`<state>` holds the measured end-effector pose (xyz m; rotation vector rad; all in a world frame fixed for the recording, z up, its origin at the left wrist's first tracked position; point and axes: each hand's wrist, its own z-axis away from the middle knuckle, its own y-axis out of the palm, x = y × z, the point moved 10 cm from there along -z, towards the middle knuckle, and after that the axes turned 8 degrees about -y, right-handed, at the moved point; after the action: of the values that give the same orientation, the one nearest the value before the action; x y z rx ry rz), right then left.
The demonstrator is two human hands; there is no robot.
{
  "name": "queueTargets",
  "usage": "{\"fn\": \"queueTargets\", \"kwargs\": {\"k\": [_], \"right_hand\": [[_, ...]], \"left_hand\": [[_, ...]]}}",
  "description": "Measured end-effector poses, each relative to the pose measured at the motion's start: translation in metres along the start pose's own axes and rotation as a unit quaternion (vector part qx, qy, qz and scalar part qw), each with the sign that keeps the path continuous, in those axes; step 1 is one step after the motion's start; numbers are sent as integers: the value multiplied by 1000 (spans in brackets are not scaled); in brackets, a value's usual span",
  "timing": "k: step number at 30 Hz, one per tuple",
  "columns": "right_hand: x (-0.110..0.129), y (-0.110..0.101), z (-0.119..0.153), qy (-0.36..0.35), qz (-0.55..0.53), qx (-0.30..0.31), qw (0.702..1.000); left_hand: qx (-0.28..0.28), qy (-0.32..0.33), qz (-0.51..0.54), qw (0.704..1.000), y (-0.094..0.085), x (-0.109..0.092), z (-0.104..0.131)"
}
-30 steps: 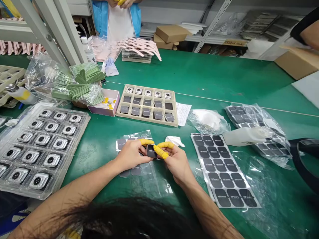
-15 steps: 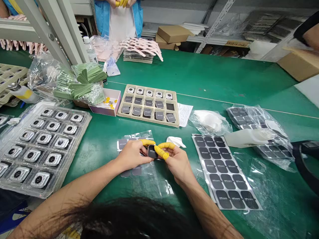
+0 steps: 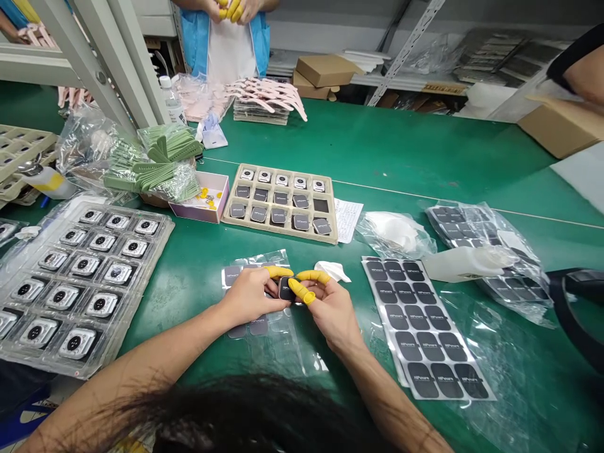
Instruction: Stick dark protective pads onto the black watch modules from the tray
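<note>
My left hand (image 3: 252,290) and my right hand (image 3: 328,299) both grip a small square watch piece with a dark labelled face (image 3: 285,289). Yellow covers are on some fingertips, and a right finger lies over the face's right part. Beneath my hands is a clear sheet with dark square films (image 3: 259,327). Right of them lies a white sheet of dark labelled stickers (image 3: 419,318). Beyond my hands, a beige tray (image 3: 283,236) holds watch pieces, some showing white backs, others dark faces. A crumpled white wipe (image 3: 333,271) is just past my right hand.
On the left are a large plastic tray of watch pieces (image 3: 165,239), green straps (image 3: 165,163) and an open box (image 3: 201,214). A translucent bottle (image 3: 465,263) and bagged sheets (image 3: 491,233) lie on the right. Across the table a person in a blue vest (image 3: 193,38) stands.
My right finger has moved slightly left over the dark face. The hold by both hands is unchanged. The person's hands across the table and the arm at the upper right have shifted a little.
</note>
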<state>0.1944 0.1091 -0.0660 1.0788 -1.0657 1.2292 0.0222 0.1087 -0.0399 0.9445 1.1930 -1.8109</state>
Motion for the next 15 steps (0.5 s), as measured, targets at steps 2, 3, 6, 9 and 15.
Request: {"fn": "queueTargets", "kwargs": {"k": [2, 3, 6, 9, 15], "right_hand": [[0, -1, 0, -5, 2, -11, 1000], [-1, 1, 0, -5, 1, -10, 1000], [0, 7, -1, -15, 14, 10, 1000], [-1, 5, -2, -22, 23, 5, 999], [-7, 7, 0, -50, 18, 29, 998]], "left_hand": [[9, -8, 23, 1000, 1, 1, 0], [15, -12, 36, 999, 2, 2, 0], [30, -20, 63, 997, 4, 5, 0], [40, -24, 74, 996, 7, 9, -2], [30, 18, 54, 998, 6, 4, -3]]}}
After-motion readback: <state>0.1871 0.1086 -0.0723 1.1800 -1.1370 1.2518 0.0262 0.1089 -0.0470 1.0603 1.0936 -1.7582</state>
